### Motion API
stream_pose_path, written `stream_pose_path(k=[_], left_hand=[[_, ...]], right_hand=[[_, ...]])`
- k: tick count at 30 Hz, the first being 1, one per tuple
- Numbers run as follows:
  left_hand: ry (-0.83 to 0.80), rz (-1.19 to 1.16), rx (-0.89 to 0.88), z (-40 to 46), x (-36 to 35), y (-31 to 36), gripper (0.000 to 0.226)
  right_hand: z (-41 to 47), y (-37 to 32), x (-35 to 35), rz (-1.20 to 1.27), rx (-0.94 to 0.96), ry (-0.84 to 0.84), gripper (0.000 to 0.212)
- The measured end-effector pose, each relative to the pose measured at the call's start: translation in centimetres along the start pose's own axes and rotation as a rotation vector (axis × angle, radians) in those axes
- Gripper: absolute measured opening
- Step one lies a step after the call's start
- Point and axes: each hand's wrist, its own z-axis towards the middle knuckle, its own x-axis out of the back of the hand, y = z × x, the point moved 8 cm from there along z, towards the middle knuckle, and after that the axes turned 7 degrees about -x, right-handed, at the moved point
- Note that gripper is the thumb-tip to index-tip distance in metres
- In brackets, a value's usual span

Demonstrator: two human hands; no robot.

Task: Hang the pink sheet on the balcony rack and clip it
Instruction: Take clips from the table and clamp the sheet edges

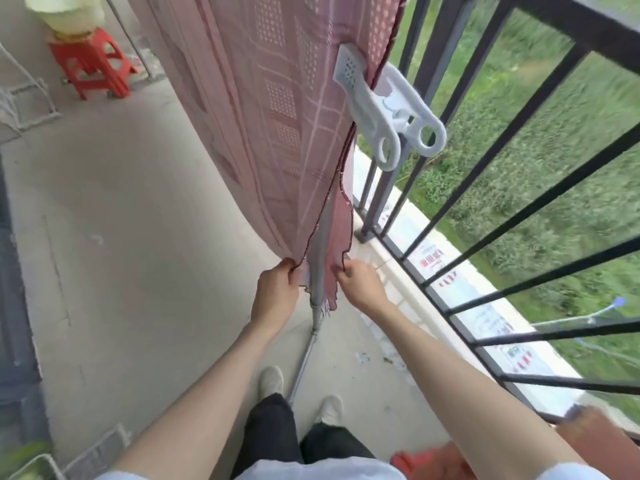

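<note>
The pink sheet (pixel 277 109) hangs from the top middle of the frame down to the centre, draped over a grey rack pole (pixel 320 268) that shows between its two lower edges. A large white clip (pixel 388 105) is clamped on the sheet's right edge in the upper middle of the frame, its two ringed handles pointing toward the black balcony railing (pixel 519 216) at right.

At the centre of the frame both hands hold the sheet's bottom corners. The left hand (pixel 275 289) has its grip closed, pinching the dark-trimmed hem on the left of the pole. The right hand (pixel 362 280) pinches the scalloped corner on the right of the pole, fingers curled round the fabric.

In the upper left, a red stool (pixel 91 64) stands on the concrete floor (pixel 138 220) with a pale basin (pixel 65 12) on top. Grass lies beyond the railing.
</note>
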Motion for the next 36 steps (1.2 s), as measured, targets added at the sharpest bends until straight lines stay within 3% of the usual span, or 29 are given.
stream_pose_path(k=[6, 9, 13, 17, 21, 26, 36], left_hand=[[0.263, -0.034, 0.078, -1.1, 4.6, -6.3, 0.01], [0.305, -0.04, 0.091, -1.4, 4.8, -7.8, 0.013], [0.139, -0.076, 0.007, -0.2, 0.5, -8.0, 0.017], [0.009, -0.157, 0.071, 2.2, -3.3, -8.9, 0.014], [-0.011, -0.174, 0.146, 5.3, -3.6, -11.4, 0.01], [-0.094, -0.095, 0.229, 7.5, -4.7, -14.9, 0.015], [-0.132, -0.184, 0.565, 8.5, -10.3, -21.9, 0.029]], right_hand=[[1.9, 0.6, -0.5, 0.045, -0.054, 0.044, 0.034], [2.0, 0.5, -1.2, 0.052, -0.05, 0.04, 0.04], [2.8, -2.1, -4.8, 0.102, 0.0, -0.074, 0.035], [4.3, -3.6, -6.6, 0.15, 0.009, -0.088, 0.038], [6.6, -4.0, -8.7, 0.236, 0.006, -0.117, 0.021], [9.3, -4.6, -11.1, 0.267, 0.022, -0.109, 0.022], [14.2, -0.6, -17.9, 0.306, -0.051, -0.026, 0.028]])
